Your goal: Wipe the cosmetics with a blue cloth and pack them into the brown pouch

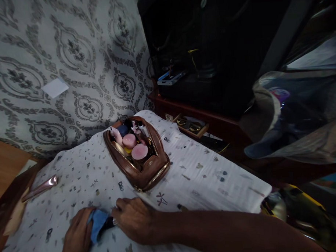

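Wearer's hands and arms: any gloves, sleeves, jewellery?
Both bare, no gloves: right hand leads into a bare forearm with no sleeve, watch or bracelet in view; left hand is cut off at the wrist by the frame edge, no cuff showing. Too dim to rule out rings.

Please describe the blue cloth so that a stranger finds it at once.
On the white printed sheet, look at the near edge, below the brown pouch. The blue cloth is there, held by the left hand, beside the right hand; it alone is soft and bright blue.
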